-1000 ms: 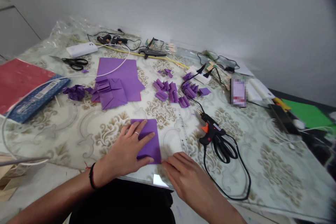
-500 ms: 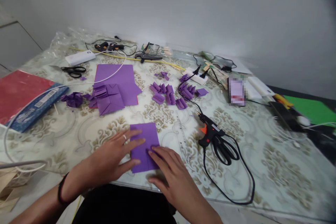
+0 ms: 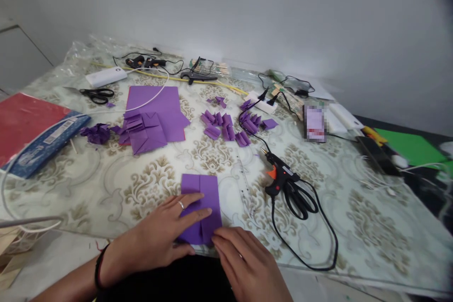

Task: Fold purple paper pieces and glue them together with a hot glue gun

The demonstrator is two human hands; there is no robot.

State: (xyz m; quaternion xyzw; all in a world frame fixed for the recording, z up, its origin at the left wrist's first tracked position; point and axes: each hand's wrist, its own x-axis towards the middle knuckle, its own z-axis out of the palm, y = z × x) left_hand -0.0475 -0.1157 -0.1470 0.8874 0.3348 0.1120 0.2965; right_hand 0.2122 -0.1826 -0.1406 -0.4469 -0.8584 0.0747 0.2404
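A folded purple paper (image 3: 204,191) lies at the near edge of the patterned table (image 3: 148,184), with a crease down its middle. My left hand (image 3: 161,233), a ring on one finger, lies flat on the paper's left half with fingers stretched out. My right hand (image 3: 244,262) presses its fingertips on the paper's near right corner, fingers together and extended. Neither hand grips anything.
A black glue gun (image 3: 281,177) with cord and black scissors (image 3: 300,200) lie right of the paper, a clear ruler (image 3: 244,179) between. Further back are purple sheets (image 3: 154,111), several small folded purple pieces (image 3: 230,125), a second scissors (image 3: 95,94) and a red pack (image 3: 28,125).
The paper's sides have been folded in to a centre crease. My right hand slid from the middle of the paper to its near right corner; my left hand stayed flat on it.
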